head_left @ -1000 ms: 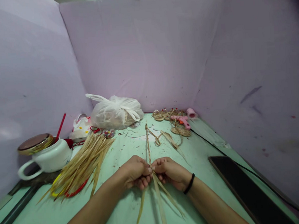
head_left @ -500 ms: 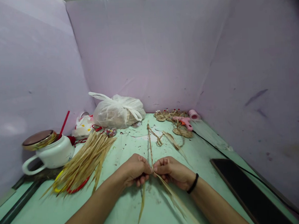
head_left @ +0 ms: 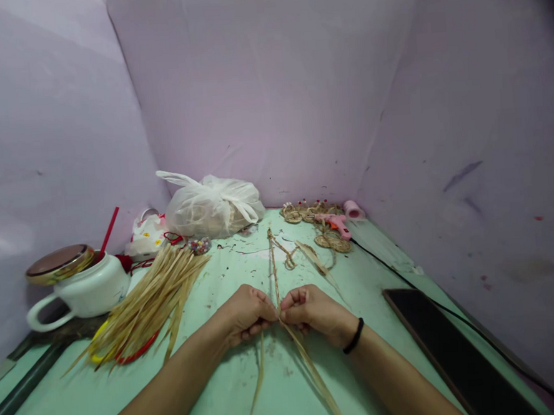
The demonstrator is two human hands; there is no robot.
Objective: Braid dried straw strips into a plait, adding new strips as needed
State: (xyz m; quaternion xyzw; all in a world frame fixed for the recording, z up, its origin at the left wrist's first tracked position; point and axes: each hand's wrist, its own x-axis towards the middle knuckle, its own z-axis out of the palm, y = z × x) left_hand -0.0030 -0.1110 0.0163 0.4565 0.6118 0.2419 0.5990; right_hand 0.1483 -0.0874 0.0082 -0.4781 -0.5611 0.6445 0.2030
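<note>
A thin twisted cord of dry straw-like fibre [head_left: 274,267] runs from the far middle of the table toward me. My left hand [head_left: 248,315] pinches its near end, and one loose strand [head_left: 258,384] hangs below that hand. Right beside it, my right hand [head_left: 314,311], with a black band at the wrist, is closed on the same end. From between the fingers a longer bunch of loose fibre strands [head_left: 318,377] trails toward the table's front. The fingertips of both hands nearly meet and hide the exact grip point.
On the left lie a pile of dry fibre strips [head_left: 158,296] and a white mug [head_left: 91,286] with a round lid. A knotted plastic bag [head_left: 214,208] sits at the back. Behind my right hand are a pink glue gun [head_left: 337,222] and coiled fibre pieces [head_left: 333,243]. A dark flat slab [head_left: 449,347] lies right.
The view has shifted slightly, so everything sits a little further left. Both hands keep their pinch on the cord; the loose strands below the right hand have drawn closer together.
</note>
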